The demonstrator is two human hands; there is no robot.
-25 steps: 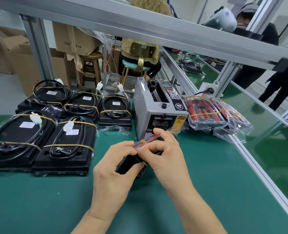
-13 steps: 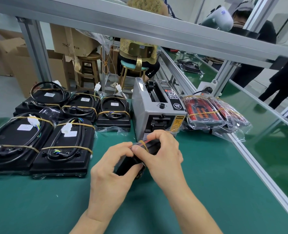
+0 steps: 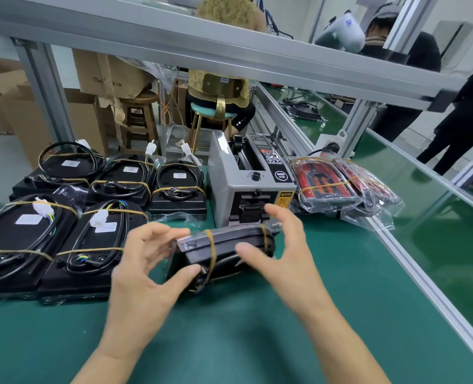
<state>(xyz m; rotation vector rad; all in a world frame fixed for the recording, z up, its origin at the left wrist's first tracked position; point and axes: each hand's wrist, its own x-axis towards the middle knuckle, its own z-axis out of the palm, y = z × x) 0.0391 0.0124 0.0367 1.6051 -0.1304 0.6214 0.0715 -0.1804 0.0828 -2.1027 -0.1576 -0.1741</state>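
Note:
A black plastic unit [image 3: 229, 246] wrapped in clear film and bound by two yellow rubber bands is held just above the green mat [image 3: 229, 342], in front of the grey machine. My left hand [image 3: 143, 273] pinches its left end, fingers on top and thumb at the lower edge. My right hand [image 3: 288, 253] is spread at its right end. The thumb lies on the unit's front face and the fingers arch above the far corner without closing on it.
Several black units [image 3: 102, 239] with coiled cables and rubber bands lie in rows at the left. A grey tape dispenser machine [image 3: 246, 187] stands behind my hands. Bagged red-and-black parts [image 3: 329, 184] lie to its right. An aluminium rail [image 3: 429, 289] borders the mat's right side.
The black unit has turned from edge-on to lying wide across my hands. My right hand has let go of its pinch and spread open; both hands moved apart.

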